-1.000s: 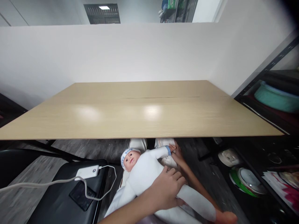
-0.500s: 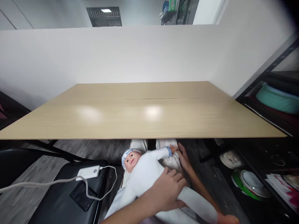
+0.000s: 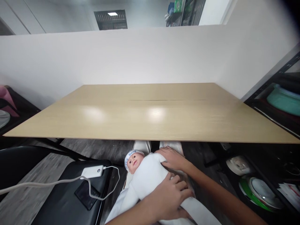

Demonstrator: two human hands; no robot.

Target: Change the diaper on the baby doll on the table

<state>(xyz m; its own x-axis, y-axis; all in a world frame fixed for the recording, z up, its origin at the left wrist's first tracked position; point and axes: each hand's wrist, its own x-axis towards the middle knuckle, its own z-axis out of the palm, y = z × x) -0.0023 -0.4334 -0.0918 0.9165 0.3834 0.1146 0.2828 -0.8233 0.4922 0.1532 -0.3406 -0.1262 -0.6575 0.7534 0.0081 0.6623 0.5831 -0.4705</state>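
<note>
A baby doll [image 3: 148, 176] in a white outfit lies face up across my lap, its head toward the upper left. It wears a white cap [image 3: 128, 155] with blue lettering. My left hand [image 3: 170, 193] is curled around the doll near its hip and upper leg. Over the doll's arm by the shoulder, my right hand [image 3: 172, 157] lies with its fingers bent around the sleeve. The doll's hand and forearm are hidden beneath my right hand. Its feet fall outside the view.
A wooden table [image 3: 152, 125] stands just beyond my lap. On the left, a black chair [image 3: 63, 197] bears a white power bank [image 3: 92, 172] with a cable and a dark phone [image 3: 86, 195]. Dark shelves at the right hold a green basin [image 3: 284, 98] and dishes [image 3: 260, 190].
My right hand has moved from beside the doll's hand up onto its arm near the shoulder. My left hand stays at the hip. The view has shifted slightly left.
</note>
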